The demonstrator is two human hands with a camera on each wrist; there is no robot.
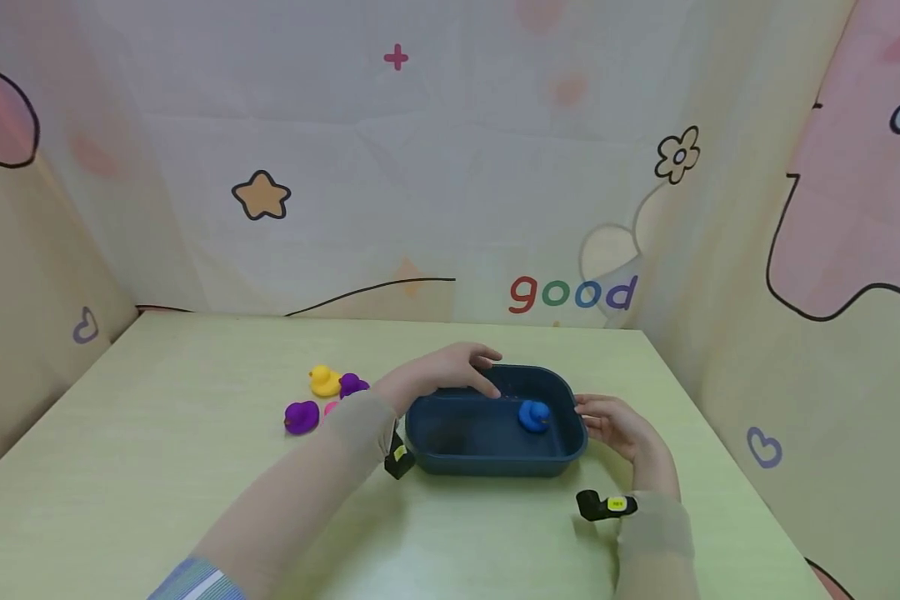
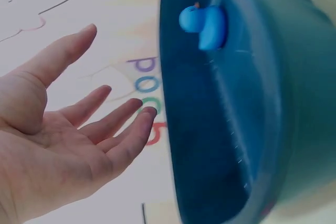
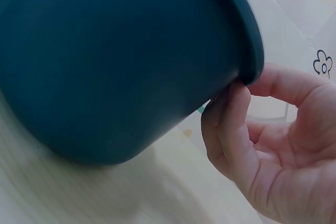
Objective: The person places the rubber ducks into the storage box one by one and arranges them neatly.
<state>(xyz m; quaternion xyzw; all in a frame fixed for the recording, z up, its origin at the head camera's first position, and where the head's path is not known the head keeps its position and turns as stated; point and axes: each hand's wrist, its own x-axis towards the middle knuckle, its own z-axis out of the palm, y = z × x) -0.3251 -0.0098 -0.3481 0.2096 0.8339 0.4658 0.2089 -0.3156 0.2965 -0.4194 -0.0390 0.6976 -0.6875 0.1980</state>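
A dark blue rectangular basin point(image 1: 487, 465) stands on the table, with a blue toy duck point(image 1: 534, 416) inside toward its right end. My left hand point(image 1: 453, 369) is over the basin's back left part, fingers spread and holding nothing. The left wrist view shows that hand point(image 2: 79, 135) palm up beside the basin wall point(image 2: 278, 77), apart from the duck point(image 2: 206, 26). At the basin's right end, my right hand point(image 1: 617, 425) grips the rim. In the right wrist view its fingers point(image 3: 231, 124) curl against the outer wall point(image 3: 121, 66) under the rim.
Left of the basin lie a yellow duck point(image 1: 324, 382), two purple ducks point(image 1: 302, 417) point(image 1: 351, 384) and a pink thing point(image 1: 331, 407) partly hidden by my left arm. Printed cloth walls point(image 1: 390, 167) stand behind and at both sides of the table point(image 1: 157, 450).
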